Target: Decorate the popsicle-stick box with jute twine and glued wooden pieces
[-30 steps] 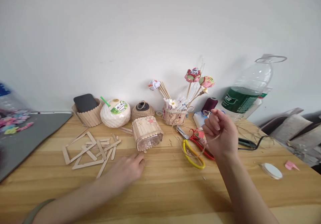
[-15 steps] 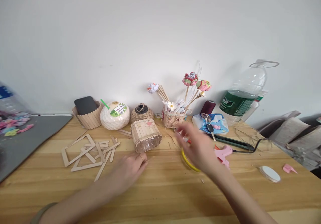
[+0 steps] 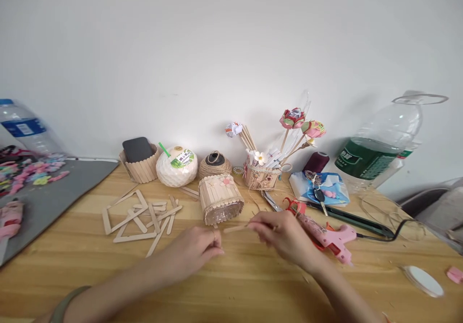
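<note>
Bare wooden table is lying open along the near edge, giving both forearms free passage. A popsicle-stick holder is lying on its side just beyond the hands, blocking the straight way back. Loose craft sticks are cluttering the left, a pink glue gun and its cable are barring the right. Coconut drink, twine ball and flower pot are lining the wall
</note>
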Action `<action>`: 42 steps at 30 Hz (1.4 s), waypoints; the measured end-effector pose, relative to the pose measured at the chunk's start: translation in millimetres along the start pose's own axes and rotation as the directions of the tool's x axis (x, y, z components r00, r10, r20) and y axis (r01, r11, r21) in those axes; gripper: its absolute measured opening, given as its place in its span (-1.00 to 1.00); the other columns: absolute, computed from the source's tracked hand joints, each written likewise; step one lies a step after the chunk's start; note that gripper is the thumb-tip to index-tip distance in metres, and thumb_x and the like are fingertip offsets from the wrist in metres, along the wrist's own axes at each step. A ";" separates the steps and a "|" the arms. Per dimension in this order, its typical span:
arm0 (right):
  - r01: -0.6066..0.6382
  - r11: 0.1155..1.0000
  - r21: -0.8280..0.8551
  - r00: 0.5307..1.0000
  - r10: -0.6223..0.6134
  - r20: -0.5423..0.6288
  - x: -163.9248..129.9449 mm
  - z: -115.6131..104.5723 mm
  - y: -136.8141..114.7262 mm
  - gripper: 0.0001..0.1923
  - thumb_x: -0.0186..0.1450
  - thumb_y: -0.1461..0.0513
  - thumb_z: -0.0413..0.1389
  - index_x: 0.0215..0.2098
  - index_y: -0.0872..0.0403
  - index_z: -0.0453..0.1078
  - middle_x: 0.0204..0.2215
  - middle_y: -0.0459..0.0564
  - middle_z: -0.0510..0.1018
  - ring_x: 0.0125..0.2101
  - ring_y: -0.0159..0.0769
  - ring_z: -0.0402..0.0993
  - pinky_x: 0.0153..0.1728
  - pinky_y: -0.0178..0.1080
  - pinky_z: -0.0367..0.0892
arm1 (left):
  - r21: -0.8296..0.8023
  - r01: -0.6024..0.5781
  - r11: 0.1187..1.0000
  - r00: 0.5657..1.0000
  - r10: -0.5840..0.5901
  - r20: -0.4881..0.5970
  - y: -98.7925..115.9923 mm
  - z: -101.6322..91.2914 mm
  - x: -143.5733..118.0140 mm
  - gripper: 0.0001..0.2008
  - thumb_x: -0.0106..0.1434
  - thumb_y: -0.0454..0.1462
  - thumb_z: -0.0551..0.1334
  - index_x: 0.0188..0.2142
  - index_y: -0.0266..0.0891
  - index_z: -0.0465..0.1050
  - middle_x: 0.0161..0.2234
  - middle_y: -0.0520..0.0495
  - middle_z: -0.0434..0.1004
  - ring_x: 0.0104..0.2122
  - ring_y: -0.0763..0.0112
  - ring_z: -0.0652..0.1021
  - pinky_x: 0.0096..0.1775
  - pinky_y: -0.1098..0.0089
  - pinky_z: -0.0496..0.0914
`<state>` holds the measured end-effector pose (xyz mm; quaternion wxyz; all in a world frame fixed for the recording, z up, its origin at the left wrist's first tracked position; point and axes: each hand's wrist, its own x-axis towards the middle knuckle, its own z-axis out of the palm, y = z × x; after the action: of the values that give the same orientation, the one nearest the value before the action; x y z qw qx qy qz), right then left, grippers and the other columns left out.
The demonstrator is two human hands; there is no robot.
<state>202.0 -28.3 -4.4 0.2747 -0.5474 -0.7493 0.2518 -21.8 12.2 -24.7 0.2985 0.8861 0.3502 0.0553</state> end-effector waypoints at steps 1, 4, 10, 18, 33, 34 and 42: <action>-0.055 0.998 0.041 0.998 0.056 -0.017 -0.8 -5.5 4.0 -0.71 0.27 0.12 0.00 -0.46 0.13 0.41 -0.70 -0.14 0.39 -0.68 -0.45 0.30 -0.60 -0.41 0.18 | -0.007 0.014 1.000 1.000 -0.014 0.015 -1.9 -0.9 -0.3 -0.79 0.25 -0.21 0.05 -0.41 -0.22 0.38 -0.45 0.03 0.48 -0.41 0.42 0.46 -0.35 0.48 0.24; -0.162 0.976 0.146 0.987 0.156 0.049 -3.0 -16.3 13.4 -0.70 0.23 0.08 0.04 -0.50 0.14 0.38 -0.70 -0.14 0.38 -0.70 -0.46 0.29 -0.64 -0.41 0.18 | -0.001 0.014 1.000 1.000 -0.014 0.021 -3.9 -1.1 0.1 -0.76 0.28 -0.23 0.00 -0.42 -0.22 0.38 -0.46 0.02 0.46 -0.42 0.42 0.44 -0.36 0.48 0.22; -0.129 0.953 0.273 0.974 0.069 0.216 -4.8 -13.0 12.8 -0.67 0.30 0.09 -0.04 -0.45 0.14 0.37 -0.55 -0.07 0.46 -0.58 -0.45 0.39 -0.54 -0.40 0.28 | -0.034 -0.131 0.991 0.991 0.131 -0.003 -2.2 11.5 9.0 -0.72 0.27 -0.33 -0.07 -0.36 -0.25 0.41 -0.41 -0.06 0.49 -0.41 0.40 0.46 -0.33 0.47 0.27; -0.233 0.875 0.424 0.952 0.117 0.282 -1.7 -3.1 17.1 -0.73 0.25 0.07 0.03 -0.30 0.14 0.30 -0.45 -0.04 0.54 -0.60 -0.46 0.44 -0.55 -0.40 0.30 | -0.353 0.074 0.933 0.997 -0.079 -0.001 -2.0 13.4 21.7 -0.80 0.15 -0.26 0.11 -0.42 -0.29 0.50 -0.49 -0.04 0.57 -0.47 0.39 0.51 -0.37 0.46 0.32; -0.182 0.838 0.515 0.983 0.172 0.068 -1.0 -3.8 11.5 -0.73 0.23 0.07 0.04 -0.43 0.13 0.34 -0.55 -0.07 0.50 -0.60 -0.44 0.40 -0.53 -0.37 0.30 | -0.692 0.013 0.722 0.999 -0.033 -0.016 14.7 10.3 25.1 -0.78 0.20 -0.18 0.09 -0.32 -0.31 0.38 -0.51 -0.02 0.50 -0.59 0.51 0.44 -0.47 0.45 0.33; -0.146 0.832 0.536 0.978 0.204 -0.050 -1.8 -9.5 11.6 -0.75 0.23 0.08 0.03 -0.40 0.12 0.33 -0.53 -0.08 0.50 -0.60 -0.44 0.40 -0.52 -0.37 0.30 | -0.735 0.016 0.678 0.999 -0.040 -0.015 14.6 10.1 25.3 -0.78 0.18 -0.16 0.12 -0.34 -0.30 0.34 -0.51 -0.04 0.50 -0.62 0.51 0.43 -0.50 0.46 0.33; -0.309 0.935 -0.174 0.903 0.231 -0.363 -38.3 -15.9 24.4 -0.77 0.24 0.21 -0.11 -0.43 0.06 0.36 -0.50 -0.01 0.52 -0.47 -0.24 0.45 -0.41 -0.22 0.32 | -0.883 0.061 0.465 0.998 -0.018 0.060 16.1 2.3 21.6 -0.67 0.09 -0.07 0.21 -0.35 -0.25 0.17 -0.48 -0.10 0.55 -0.62 0.51 0.45 -0.46 0.39 0.37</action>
<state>239.1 -57.0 -14.7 0.2965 -0.7093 -0.6312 0.1029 4.5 15.9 -19.9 0.7217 0.5972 0.2852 0.2028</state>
